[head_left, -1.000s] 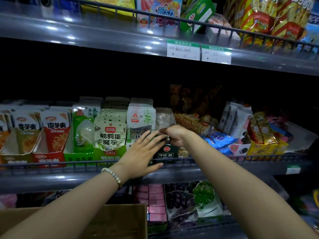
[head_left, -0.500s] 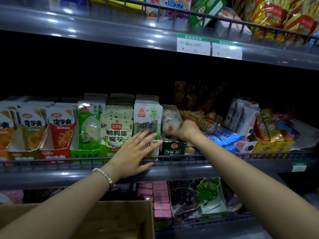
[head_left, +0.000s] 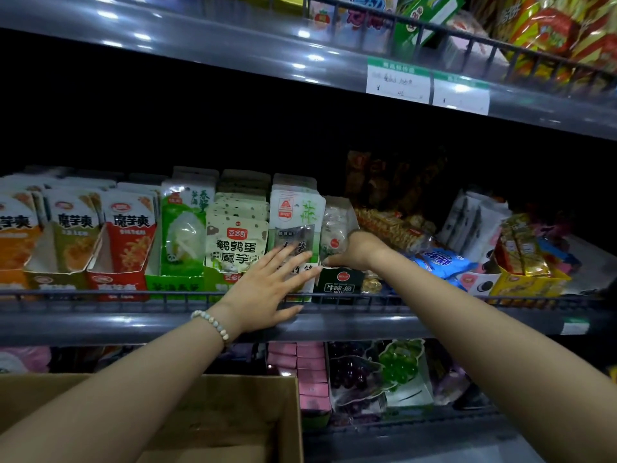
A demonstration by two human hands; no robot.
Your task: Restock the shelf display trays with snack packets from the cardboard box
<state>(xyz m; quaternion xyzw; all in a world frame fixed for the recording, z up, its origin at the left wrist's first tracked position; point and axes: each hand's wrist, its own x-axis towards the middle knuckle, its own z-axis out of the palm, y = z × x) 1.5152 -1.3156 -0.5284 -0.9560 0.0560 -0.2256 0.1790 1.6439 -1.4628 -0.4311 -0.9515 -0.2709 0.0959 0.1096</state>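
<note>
The left hand (head_left: 270, 289) is open, with its fingers straight and spread. The palm lies over the wire rail (head_left: 133, 295) at the front of the middle shelf (head_left: 100, 325). Its fingertips rest on the front of the white packet (head_left: 295, 212) with the bamboo drawing, and a bead bracelet (head_left: 213, 324) sits on that wrist.

The right hand (head_left: 354, 252) reaches in just to the right of the left. Its fingers are curled, and it grips the lower part of a pale packet (head_left: 334, 225). The packet stands upright directly behind and above the hand. Its foot is at the rim of a small black tray (head_left: 339, 282), which sits just behind the rail. The fingertips themselves are mostly hidden by the back of the hand.

The pale packet stands touching the white packet on its left. Left of those are trays of spotted green packets (head_left: 237, 238), a green-and-white packet (head_left: 185, 228) and red packets (head_left: 132, 235), all standing upright. To the right of the black tray lie blue packets (head_left: 440, 259), and beyond them is a yellow tray (head_left: 527, 282).

The cardboard box (head_left: 253, 406) sits low in the view below the shelf, open at the top, with the left forearm crossing over it. Pink boxes (head_left: 310, 372) are stacked on the shelf below. Price labels (head_left: 397, 80) hang on the edge of the shelf above.
</note>
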